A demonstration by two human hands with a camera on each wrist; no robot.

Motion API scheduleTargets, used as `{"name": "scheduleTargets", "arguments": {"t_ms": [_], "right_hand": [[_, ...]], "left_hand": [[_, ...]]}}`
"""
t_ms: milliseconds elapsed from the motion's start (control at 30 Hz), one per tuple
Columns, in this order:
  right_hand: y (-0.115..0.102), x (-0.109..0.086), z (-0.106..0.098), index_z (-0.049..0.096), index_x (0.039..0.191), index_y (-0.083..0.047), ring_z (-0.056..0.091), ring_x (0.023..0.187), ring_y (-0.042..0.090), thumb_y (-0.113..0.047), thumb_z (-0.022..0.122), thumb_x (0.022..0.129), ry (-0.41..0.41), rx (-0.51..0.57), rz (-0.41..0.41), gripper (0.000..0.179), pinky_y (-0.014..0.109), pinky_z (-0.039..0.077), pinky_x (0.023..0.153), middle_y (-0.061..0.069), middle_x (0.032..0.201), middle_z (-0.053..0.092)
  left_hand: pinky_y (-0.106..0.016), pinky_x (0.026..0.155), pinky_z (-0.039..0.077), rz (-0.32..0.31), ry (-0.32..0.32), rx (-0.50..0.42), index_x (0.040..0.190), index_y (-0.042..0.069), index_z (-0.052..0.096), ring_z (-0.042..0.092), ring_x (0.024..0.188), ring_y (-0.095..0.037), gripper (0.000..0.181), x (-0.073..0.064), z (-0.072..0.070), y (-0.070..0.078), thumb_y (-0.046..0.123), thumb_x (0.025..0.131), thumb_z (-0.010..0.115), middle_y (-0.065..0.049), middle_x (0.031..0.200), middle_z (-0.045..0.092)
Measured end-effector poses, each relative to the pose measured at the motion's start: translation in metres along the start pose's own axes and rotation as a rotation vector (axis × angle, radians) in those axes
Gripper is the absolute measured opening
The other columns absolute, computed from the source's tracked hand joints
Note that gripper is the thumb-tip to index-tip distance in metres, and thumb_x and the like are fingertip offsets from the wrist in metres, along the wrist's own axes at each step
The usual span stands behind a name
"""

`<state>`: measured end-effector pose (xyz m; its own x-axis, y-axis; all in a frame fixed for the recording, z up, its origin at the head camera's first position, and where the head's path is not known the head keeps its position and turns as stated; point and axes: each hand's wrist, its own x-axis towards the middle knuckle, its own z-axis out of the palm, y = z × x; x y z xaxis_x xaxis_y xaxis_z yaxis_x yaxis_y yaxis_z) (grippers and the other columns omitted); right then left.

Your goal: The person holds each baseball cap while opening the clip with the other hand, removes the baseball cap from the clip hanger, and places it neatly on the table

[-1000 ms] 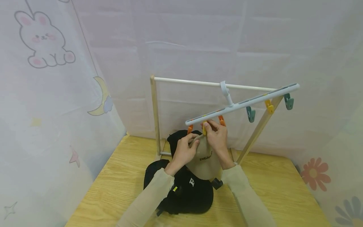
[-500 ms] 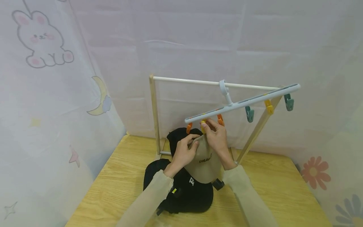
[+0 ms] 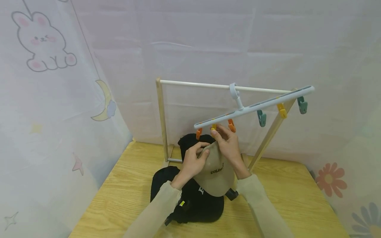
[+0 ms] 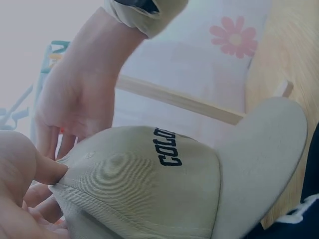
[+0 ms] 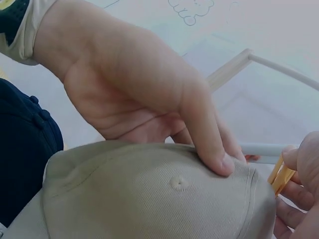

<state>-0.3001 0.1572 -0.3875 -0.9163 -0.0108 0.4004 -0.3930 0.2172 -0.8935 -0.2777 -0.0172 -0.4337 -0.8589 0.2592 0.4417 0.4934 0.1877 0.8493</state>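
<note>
A beige cap with dark lettering hangs brim-down between the hands. My left hand pinches the top of its crown between thumb and fingers; the left wrist view shows the thumb pressed on the fabric. Just above the cap, my right hand pinches a yellow clip under the pale blue hanger. In the right wrist view, the yellow clip is between the right fingers, close beside the cap's crown. Whether its jaws touch the cap is hard to tell.
The hanger hooks on the white rail of a wooden rack. Other clips hang from it, such as an orange clip and a green clip. A black cap lies in front on the table; another black cap sits behind.
The beige cap's brim has dropped lower and slightly to the right over the front black cap. The hands keep nearly the same places, on the cap and the yellow clip.
</note>
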Motion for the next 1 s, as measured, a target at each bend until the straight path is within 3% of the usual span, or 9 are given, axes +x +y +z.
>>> {"name": "scheduleTargets", "arguments": {"t_ms": [233, 500, 800, 1000], "right_hand": [[0.002, -0.001, 0.000, 0.057, 0.151, 0.001, 0.065, 0.129, 0.036, -0.026, 0.067, 0.108, 0.002, -0.025, 0.019, 0.051, 0.016, 0.052, 0.098, 0.020, 0.142, 0.065], [0.001, -0.002, 0.001, 0.059, 0.151, -0.004, 0.065, 0.130, 0.035, -0.030, 0.065, 0.109, -0.017, -0.055, 0.018, 0.050, 0.043, 0.054, 0.108, 0.017, 0.145, 0.064], [0.006, -0.009, 0.000, 0.059, 0.150, -0.003, 0.063, 0.133, 0.036, -0.027, 0.063, 0.110, -0.019, -0.055, 0.018, 0.047, 0.020, 0.052, 0.102, 0.017, 0.147, 0.063], [0.011, -0.017, -0.004, 0.059, 0.150, -0.002, 0.063, 0.132, 0.034, -0.027, 0.060, 0.111, -0.006, -0.041, 0.022, 0.046, 0.013, 0.052, 0.097, 0.019, 0.147, 0.064]], "left_hand": [[-0.029, 0.079, 0.062, -0.023, -0.013, -0.054, 0.133, 0.009, 0.071, 0.078, 0.091, -0.023, 0.026, -0.003, -0.002, 0.004, 0.015, 0.109, 0.063, -0.012, 0.109, 0.082], [-0.032, 0.086, 0.062, -0.061, -0.025, -0.125, 0.134, 0.006, 0.069, 0.078, 0.101, -0.032, 0.028, -0.007, -0.004, 0.008, 0.013, 0.108, 0.063, -0.017, 0.116, 0.080], [-0.038, 0.093, 0.063, -0.084, -0.028, -0.166, 0.135, 0.006, 0.068, 0.077, 0.108, -0.032, 0.028, -0.014, -0.008, 0.017, 0.015, 0.109, 0.062, -0.018, 0.122, 0.078], [-0.036, 0.092, 0.063, -0.078, -0.015, -0.184, 0.135, 0.005, 0.067, 0.078, 0.105, -0.033, 0.029, -0.018, -0.010, 0.020, 0.016, 0.109, 0.062, -0.020, 0.121, 0.077]]}}
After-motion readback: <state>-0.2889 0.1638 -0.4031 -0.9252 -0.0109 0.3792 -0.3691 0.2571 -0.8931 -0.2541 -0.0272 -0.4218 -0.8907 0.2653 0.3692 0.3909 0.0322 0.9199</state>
